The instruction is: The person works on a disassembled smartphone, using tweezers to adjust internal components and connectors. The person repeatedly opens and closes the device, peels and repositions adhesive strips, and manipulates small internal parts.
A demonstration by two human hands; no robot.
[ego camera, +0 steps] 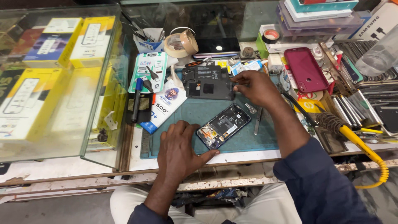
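Looking left, I count three yellow boxes (25, 105) and one blue box (47, 47) inside the glass case (103, 124), with a white-and-blue packet (163, 108) beside it. My left hand (179, 150) rests flat, fingers spread, thumb touching the opened phone (224, 125) on the green mat (248, 139). My right hand (256, 86), fingers pinched narrow, touches the black back cover (208, 84).
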